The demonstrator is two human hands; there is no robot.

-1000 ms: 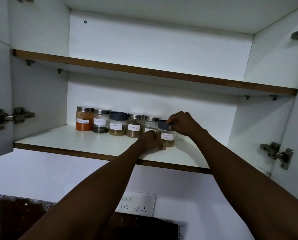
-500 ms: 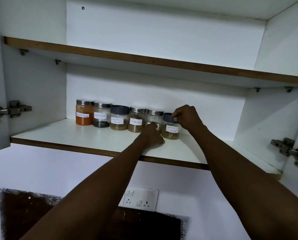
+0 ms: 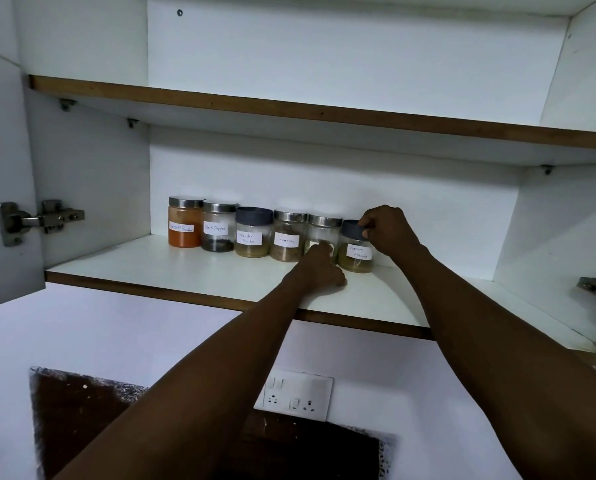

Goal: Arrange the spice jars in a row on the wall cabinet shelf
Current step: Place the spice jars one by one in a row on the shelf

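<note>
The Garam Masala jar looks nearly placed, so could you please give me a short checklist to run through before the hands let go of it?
1. Garam Masala jar stands upright on the lower shelf: ok.
2. It sits at the right end of the row, beside the steel-lidded jar: ok.
3. Its label faces outward like the others: ok.
4. Right hand grips its dark lid: ok.
5. Left hand is clear of the neighbouring jar: cannot tell, since it covers that jar's lower front.
6. Jar lines up front to back with the row: cannot tell.
</note>
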